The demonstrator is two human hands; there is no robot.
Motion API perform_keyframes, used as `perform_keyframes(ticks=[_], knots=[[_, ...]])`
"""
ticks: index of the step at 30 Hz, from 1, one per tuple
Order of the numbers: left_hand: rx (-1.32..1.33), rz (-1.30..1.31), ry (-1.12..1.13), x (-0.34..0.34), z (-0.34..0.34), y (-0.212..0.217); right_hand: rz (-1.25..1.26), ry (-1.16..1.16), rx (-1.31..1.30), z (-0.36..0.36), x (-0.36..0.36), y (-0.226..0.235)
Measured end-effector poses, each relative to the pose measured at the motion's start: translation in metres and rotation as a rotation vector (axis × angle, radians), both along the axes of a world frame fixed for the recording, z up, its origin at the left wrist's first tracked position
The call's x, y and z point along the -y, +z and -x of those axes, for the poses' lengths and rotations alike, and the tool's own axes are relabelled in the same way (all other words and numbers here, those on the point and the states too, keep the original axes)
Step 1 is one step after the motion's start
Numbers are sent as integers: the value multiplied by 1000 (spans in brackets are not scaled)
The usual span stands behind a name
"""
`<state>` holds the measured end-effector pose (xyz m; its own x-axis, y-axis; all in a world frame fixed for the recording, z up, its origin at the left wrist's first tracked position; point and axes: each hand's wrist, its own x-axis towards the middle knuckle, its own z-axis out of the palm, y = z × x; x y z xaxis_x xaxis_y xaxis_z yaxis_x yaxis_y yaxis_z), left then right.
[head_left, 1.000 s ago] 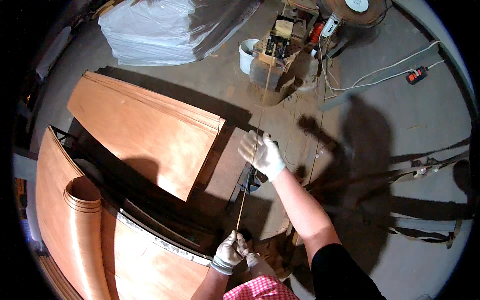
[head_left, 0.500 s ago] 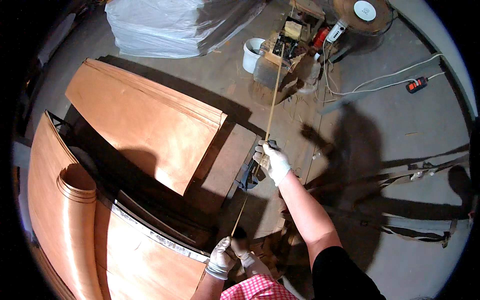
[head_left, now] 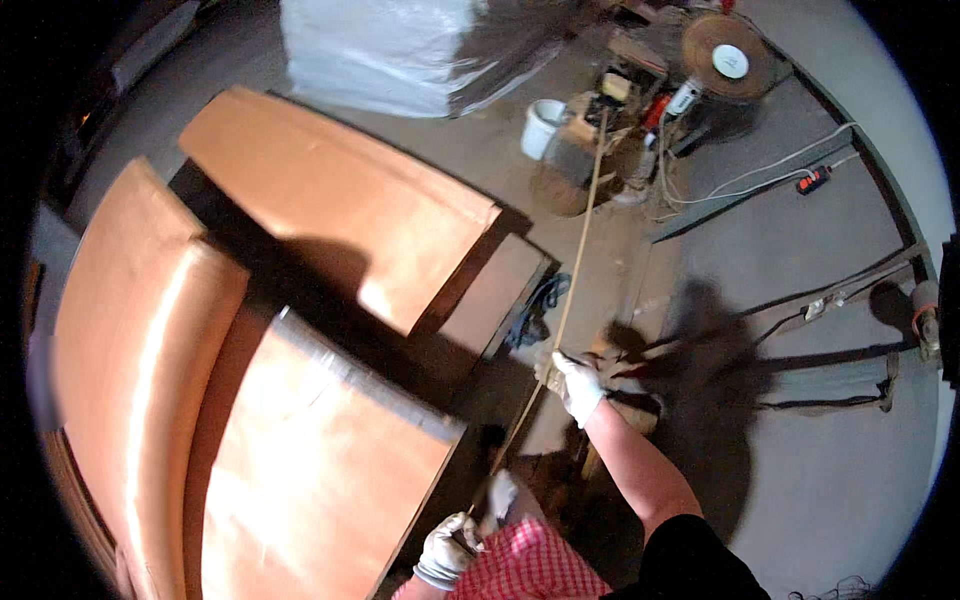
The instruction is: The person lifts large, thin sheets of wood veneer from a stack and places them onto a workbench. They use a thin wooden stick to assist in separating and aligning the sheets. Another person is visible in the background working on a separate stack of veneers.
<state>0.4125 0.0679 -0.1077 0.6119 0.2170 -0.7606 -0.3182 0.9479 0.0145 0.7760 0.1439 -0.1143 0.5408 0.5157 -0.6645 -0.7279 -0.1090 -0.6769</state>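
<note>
A long, thin tan strip (head_left: 584,250) runs taut from a small bench-like device (head_left: 606,105) at the far side down to my body. My right hand (head_left: 578,388), in a whitish work glove, grips the strip partway along its length. Low in the view, my left hand (head_left: 449,550), also gloved, is closed round the strip's near end. Beside my left hand lies a stack of thin orange-brown wood sheets (head_left: 330,450) with a grey edge band. A red-and-white checked cloth (head_left: 530,560) covers my lap.
More wood sheets (head_left: 340,205) lie further off, and a large curled sheet (head_left: 150,380) sits at left. A white bucket (head_left: 543,128), a round fan (head_left: 728,62), cables and a red-black power strip (head_left: 814,180) are far right. A plastic-wrapped pile (head_left: 390,50) stands behind.
My right hand has come nearer to my body, past the dark blue strap. Both hands keep hold of the strip. The curled sheet at left has fallen further leftward, and the view has shifted.
</note>
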Motion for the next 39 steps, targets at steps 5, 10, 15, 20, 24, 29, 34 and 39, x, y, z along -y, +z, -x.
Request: perform_keyframes(ticks=[5, 10, 15, 20, 24, 29, 34, 39], knots=[[28, -67, 203, 50, 133, 47, 86, 25, 808, 147, 44, 36], [11, 120, 348, 107, 235, 64, -411, 1346, 1534, 326, 63, 129], [77, 200, 489, 158, 308, 65, -532, 2357, 1199, 456, 99, 143], [182, 36, 669, 188, 356, 41, -646, 2426, 960, 513, 104, 115], [237, -150, 944, 196, 383, 10, -645, 2375, 1086, 533, 93, 83], [185, -413, 1395, 198, 394, 14, -611, 2226, 1122, 521, 103, 70], [21, -462, 1602, 260, 429, 35, -523, 1989, 1338, 501, 165, 104], [-325, -463, 965, 313, 396, 48, -632, 1914, 1296, 510, 189, 136]])
